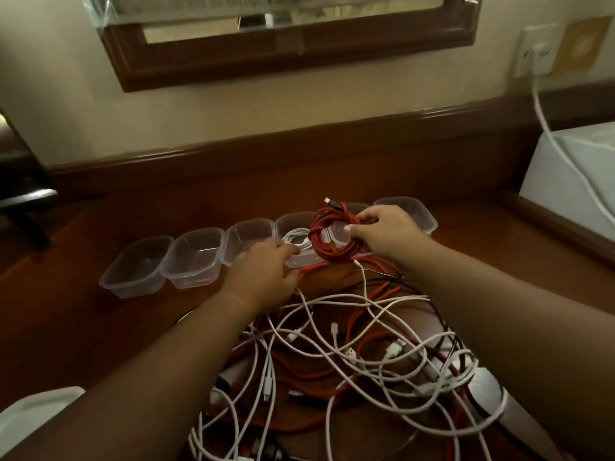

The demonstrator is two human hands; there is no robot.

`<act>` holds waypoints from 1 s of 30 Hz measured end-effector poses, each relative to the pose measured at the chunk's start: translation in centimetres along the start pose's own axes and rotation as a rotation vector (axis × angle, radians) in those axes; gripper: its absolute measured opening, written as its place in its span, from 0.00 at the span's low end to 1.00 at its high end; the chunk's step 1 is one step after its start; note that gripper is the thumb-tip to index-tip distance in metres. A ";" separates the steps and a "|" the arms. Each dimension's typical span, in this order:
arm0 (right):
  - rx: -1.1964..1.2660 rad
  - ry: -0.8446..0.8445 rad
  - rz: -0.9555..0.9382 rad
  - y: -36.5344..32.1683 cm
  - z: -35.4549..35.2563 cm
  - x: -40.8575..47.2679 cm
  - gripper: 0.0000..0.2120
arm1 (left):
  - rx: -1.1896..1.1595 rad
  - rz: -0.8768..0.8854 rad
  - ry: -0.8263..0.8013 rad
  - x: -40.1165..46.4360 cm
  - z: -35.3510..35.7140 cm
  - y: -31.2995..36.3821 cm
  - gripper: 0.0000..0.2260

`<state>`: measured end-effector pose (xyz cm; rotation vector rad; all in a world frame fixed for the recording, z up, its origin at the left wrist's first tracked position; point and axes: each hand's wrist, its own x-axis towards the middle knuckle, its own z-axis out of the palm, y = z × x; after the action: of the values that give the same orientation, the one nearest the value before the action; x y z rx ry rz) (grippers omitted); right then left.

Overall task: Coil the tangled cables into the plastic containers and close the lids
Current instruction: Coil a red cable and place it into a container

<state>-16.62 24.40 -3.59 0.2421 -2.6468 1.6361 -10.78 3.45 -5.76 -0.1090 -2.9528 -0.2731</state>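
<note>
While your right hand [387,232] pinched the red coil [327,236] above the fifth tub [361,251], your left hand [266,266], fingers loosely spread, steadied the tub with the white cable [298,241], so you needed to lower it flat, plug tucked inside the rim, with bare table [100,327] left of you.

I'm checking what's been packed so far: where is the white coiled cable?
The white coil lies in the fourth container from the left, centre of the head view, beside the red coil in the right hand.
</note>
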 end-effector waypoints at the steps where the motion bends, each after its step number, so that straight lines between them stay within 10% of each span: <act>1: -0.018 0.022 -0.006 0.0 0.4 1.0 0.04 | 0.039 -0.001 -0.022 0.3 0.2 -0.1 0.20; 13: -0.584 -0.188 -0.208 -3.0 5.8 9.6 0.19 | -0.034 0.013 -0.095 1.6 1.4 -1.3 0.24; 22: -0.885 -0.382 -0.199 -2.5 7.0 11.8 0.13 | -0.087 0.045 -0.096 1.8 1.4 -1.2 0.23; 30: -0.663 -0.257 -0.168 -1.5 7.3 12.1 0.06 | -0.058 0.053 -0.127 2.3 1.1 -1.2 0.25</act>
<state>-27.93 15.80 -4.36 0.6560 -3.0624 0.6534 -13.32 2.61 -6.61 -0.2205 -3.0625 -0.3568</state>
